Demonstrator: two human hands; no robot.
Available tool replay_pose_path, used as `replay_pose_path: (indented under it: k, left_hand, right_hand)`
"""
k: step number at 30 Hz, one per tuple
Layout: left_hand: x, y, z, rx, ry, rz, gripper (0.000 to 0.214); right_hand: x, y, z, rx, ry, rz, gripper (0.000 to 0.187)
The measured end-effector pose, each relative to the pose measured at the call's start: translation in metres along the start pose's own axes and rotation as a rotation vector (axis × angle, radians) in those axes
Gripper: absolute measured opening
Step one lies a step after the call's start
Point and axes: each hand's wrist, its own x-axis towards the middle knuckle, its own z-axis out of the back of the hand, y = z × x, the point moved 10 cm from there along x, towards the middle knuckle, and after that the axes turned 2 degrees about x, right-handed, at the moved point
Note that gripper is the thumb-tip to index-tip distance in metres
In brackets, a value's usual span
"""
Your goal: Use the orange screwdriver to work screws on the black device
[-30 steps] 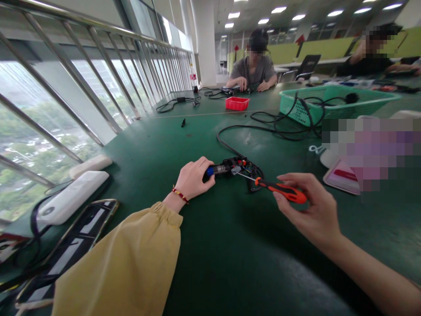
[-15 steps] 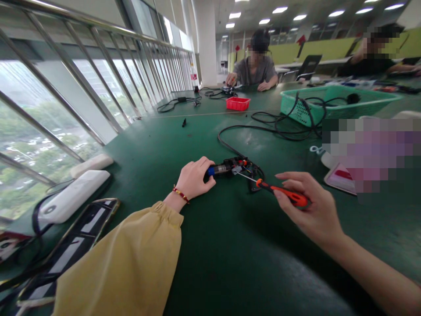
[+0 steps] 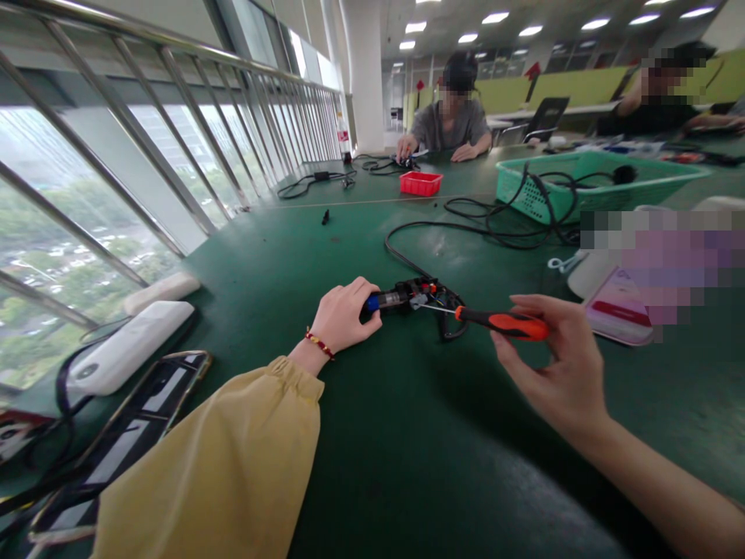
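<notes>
At the middle of the green table (image 3: pixel 326 256), the left hand (image 3: pixel 343 317) is clamping its fingers round the wired device (image 3: pixel 407 297); to its right, the right hand (image 3: pixel 552 365) is pinching the orange screwdriver (image 3: pixel 504 322), whose thin angled tip is risking slipping into the loose wires (image 3: pixel 435 290)

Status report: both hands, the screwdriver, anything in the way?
Left hand clamps small wired device on table. Right hand holds orange-handled screwdriver, tip at device. Black cable loops close behind it.
</notes>
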Motion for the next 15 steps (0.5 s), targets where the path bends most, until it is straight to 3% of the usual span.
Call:
replay_pose_path:
  k: [5,9,11,15]
  left_hand:
    - [0.000,0.000,0.000,-0.002,0.002,-0.001,0.027]
    - [0.000,0.000,0.000,-0.001,0.001,-0.003,0.026]
    - [0.000,0.000,0.000,0.002,-0.003,-0.003,0.026]
    - [0.000,0.000,0.000,0.000,-0.010,-0.003,0.028]
  right_hand:
    - [-0.002,-0.006,-0.018,-0.005,0.201,-0.085,0.016]
    - [0.000,-0.004,-0.001,0.013,0.017,-0.031,0.042]
    - [-0.001,-0.003,0.000,0.015,0.004,-0.023,0.044]
    - [-0.004,-0.008,-0.019,-0.015,0.196,-0.108,0.021]
